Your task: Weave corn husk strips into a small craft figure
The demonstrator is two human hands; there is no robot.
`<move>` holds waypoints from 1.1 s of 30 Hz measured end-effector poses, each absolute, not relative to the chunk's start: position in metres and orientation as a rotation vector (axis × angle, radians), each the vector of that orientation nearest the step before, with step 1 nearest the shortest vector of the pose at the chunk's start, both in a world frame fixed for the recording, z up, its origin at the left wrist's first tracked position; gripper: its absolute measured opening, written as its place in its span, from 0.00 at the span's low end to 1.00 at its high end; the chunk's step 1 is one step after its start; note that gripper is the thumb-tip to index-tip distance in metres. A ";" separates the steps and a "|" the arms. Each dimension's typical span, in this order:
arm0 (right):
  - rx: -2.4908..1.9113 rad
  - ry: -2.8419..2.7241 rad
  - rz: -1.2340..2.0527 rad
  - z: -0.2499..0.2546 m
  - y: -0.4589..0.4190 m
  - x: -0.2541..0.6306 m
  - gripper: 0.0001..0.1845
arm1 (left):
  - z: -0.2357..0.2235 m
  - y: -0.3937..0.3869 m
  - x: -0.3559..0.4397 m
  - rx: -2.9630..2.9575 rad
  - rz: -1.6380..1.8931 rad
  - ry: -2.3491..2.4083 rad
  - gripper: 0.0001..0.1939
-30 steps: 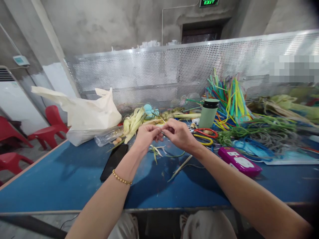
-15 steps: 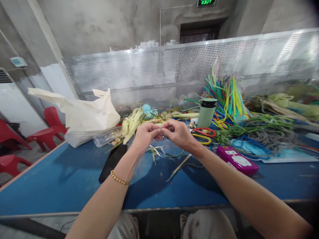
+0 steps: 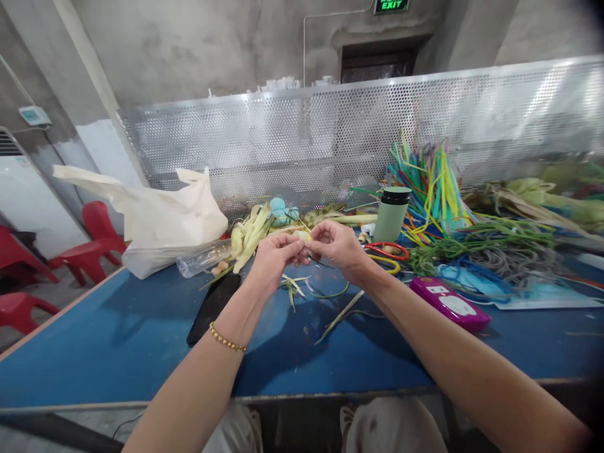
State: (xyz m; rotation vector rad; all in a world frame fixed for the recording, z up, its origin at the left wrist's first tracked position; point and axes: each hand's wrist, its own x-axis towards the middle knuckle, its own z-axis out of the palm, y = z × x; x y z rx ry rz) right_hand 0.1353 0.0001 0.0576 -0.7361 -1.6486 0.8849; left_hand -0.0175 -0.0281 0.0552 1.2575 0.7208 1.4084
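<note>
A bare grey wall [image 3: 189,50] stands behind a perforated metal panel [image 3: 283,145], with a lit green exit sign [image 3: 391,5] above and red chairs [image 3: 87,255] at the left. In front of the panel is a blue bench [image 3: 141,358].

Over the middle of the bench, the left hand [image 3: 278,253] and right hand [image 3: 334,245] meet at the fingertips. The right hand is narrow, thumb and finger pinched at the base of a thin strand [image 3: 304,223] that slants up between the two hands. The left hand is narrow too, its thumb pressed to its fingers; whether it also grips the strand is too small to tell. A gold bracelet [image 3: 228,340] circles the left wrist.

Below the hands lie pale green scraps [image 3: 293,288]. To the left are a black phone [image 3: 214,308], pale husks [image 3: 252,233], a clear bottle [image 3: 205,259] on its side and a white bag [image 3: 165,220]. To the right, an upright green cup [image 3: 391,217] stands behind red handles [image 3: 387,250]; farther over are a purple box [image 3: 450,305], green cords [image 3: 481,245] and bright strips [image 3: 438,182].
</note>
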 end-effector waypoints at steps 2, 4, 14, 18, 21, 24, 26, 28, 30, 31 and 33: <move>-0.716 -1.691 0.813 0.059 -0.001 0.138 0.14 | 0.056 -0.028 -0.018 1.188 1.376 0.705 0.09; -0.670 -1.747 0.594 0.061 -0.002 0.141 0.11 | 0.057 -0.028 -0.019 1.130 1.366 0.705 0.10; -0.622 -2.101 -0.384 0.057 -0.007 0.143 0.12 | 0.053 -0.024 -0.018 1.119 1.438 0.711 0.13; -0.615 -2.125 -0.390 0.057 -0.007 0.144 0.12 | 0.055 -0.026 -0.016 1.096 1.400 0.677 0.08; -0.613 -2.147 -0.406 0.056 -0.007 0.145 0.12 | 0.055 -0.028 -0.015 1.061 1.384 0.686 0.07; -0.602 -2.158 -0.404 0.056 -0.006 0.147 0.10 | 0.055 -0.028 -0.014 1.055 1.372 0.694 0.07; -0.589 -2.157 -0.368 0.055 -0.005 0.147 0.09 | 0.055 -0.028 -0.014 1.059 1.368 0.685 0.07; -0.582 -2.148 -0.299 0.055 -0.005 0.148 0.07 | 0.055 -0.028 -0.014 1.060 1.373 0.678 0.07; -0.594 -2.130 -0.218 0.054 -0.003 0.149 0.06 | 0.054 -0.028 -0.013 1.075 1.381 0.678 0.08; -0.608 -2.118 -0.175 0.053 -0.002 0.150 0.05 | 0.053 -0.029 -0.013 1.091 1.385 0.680 0.08; -0.649 -2.092 -0.094 0.051 0.001 0.149 0.04 | 0.052 -0.029 -0.012 1.133 1.395 0.687 0.10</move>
